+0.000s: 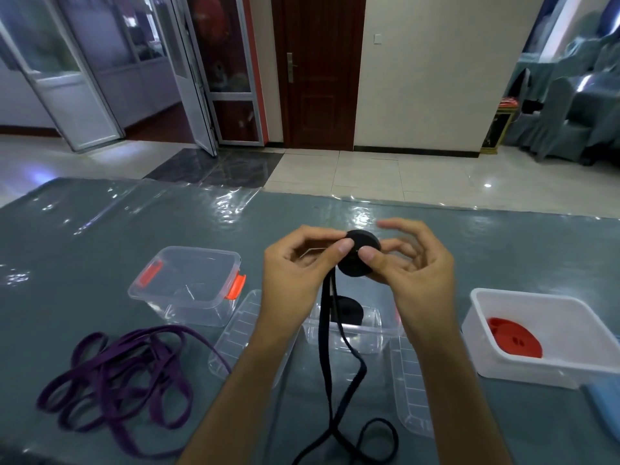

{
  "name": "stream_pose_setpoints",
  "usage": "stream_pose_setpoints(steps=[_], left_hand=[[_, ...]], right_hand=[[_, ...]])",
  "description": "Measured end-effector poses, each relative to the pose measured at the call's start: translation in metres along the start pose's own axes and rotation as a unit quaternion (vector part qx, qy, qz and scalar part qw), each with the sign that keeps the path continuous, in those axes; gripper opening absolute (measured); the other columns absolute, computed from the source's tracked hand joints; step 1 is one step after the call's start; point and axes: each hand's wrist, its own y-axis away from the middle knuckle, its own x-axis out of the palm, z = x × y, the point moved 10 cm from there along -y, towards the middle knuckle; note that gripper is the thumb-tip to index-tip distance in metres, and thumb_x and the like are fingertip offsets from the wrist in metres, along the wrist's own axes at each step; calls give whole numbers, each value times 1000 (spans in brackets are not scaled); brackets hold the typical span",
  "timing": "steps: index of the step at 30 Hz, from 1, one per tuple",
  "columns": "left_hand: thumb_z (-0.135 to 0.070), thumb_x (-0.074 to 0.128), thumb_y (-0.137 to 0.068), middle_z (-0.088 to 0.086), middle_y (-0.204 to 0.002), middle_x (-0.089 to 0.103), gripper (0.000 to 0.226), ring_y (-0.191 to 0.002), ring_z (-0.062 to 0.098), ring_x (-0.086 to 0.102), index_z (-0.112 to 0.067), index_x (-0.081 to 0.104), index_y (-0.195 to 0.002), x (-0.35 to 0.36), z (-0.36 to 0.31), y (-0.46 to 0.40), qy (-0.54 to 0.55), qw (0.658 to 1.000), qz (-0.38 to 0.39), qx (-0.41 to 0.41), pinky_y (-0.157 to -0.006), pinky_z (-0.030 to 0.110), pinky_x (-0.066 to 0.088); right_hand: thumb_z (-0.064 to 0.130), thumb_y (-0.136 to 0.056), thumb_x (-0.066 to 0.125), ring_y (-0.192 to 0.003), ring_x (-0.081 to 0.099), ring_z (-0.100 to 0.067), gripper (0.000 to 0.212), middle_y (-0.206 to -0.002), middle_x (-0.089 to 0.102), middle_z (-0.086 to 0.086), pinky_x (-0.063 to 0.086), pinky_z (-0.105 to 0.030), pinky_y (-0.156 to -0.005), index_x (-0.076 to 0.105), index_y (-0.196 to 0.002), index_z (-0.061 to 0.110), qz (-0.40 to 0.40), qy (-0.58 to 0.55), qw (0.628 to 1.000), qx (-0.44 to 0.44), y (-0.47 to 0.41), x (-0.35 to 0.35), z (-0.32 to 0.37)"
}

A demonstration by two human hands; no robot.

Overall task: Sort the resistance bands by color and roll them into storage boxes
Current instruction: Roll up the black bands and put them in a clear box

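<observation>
Both hands hold a black resistance band (356,260) partly wound into a tight roll above the table. My left hand (298,263) pinches the roll's left side with thumb and fingers. My right hand (412,263) pinches its right side, thumb on the face. The band's loose tail (330,364) hangs down and loops on the table near the front edge. Below the hands a clear box (349,330) holds another black roll (349,310). A tangle of purple bands (117,380) lies at the left. A white box (536,333) at the right holds red rolled bands (513,337).
A clear box with orange latches (188,283) stands at the left centre with nothing in it. Two clear lids (241,333) (411,387) lie flat either side of the middle box. A blue object (604,407) sits at the right edge. The table has a shiny plastic cover (100,223).
</observation>
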Motion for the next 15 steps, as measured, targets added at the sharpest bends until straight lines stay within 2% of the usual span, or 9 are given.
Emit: stream_pose_setpoints(steps=[2,5,8,10,12,15], left_hand=[[-3,76,-94,7,-112,77,23,-108,23,75,-10,79,-116,4,1,0,-14,1000,23,1,-94,30,60],[-4,75,-95,8,-116,75,28,-112,29,73,-10,77,-122,5,-1,-5,-38,997,72,0,-100,39,59],[-4,81,-90,7,-107,80,21,-104,24,78,-11,80,-110,-1,-3,-5,-36,998,60,-4,-92,30,60],[-5,82,-88,5,-104,82,19,-101,22,79,-13,81,-106,-3,-1,-2,-16,999,40,-11,-89,25,60],[-3,78,-91,7,-109,80,23,-106,21,77,-11,80,-112,0,0,1,0,999,43,-14,-92,25,58],[-3,76,-92,10,-111,78,25,-107,24,76,-9,78,-117,4,-6,-1,3,999,51,7,-95,28,58]], right_hand=[[21,-82,83,-93,80,-27,36,-97,80,-6,66,-37,-81,76,-118,24,-17,-14,1000,-20,-1,-1,5],[18,-82,83,-99,79,-26,25,-103,80,-7,65,-37,-86,75,-106,14,-7,-31,999,-9,-2,2,-1],[18,-76,87,-94,79,-24,26,-96,80,-6,63,-29,-82,66,-92,18,12,1,1000,-4,-3,3,-4],[21,-77,87,-95,79,-24,27,-98,80,-6,63,-28,-83,71,-99,26,13,20,999,-32,-4,1,5],[23,-81,85,-100,78,-26,29,-103,80,-6,64,-32,-87,77,-108,30,9,8,998,-58,-3,1,12],[21,-82,84,-101,79,-27,23,-106,80,-8,64,-36,-88,79,-104,27,-8,-49,998,-42,0,1,6]])
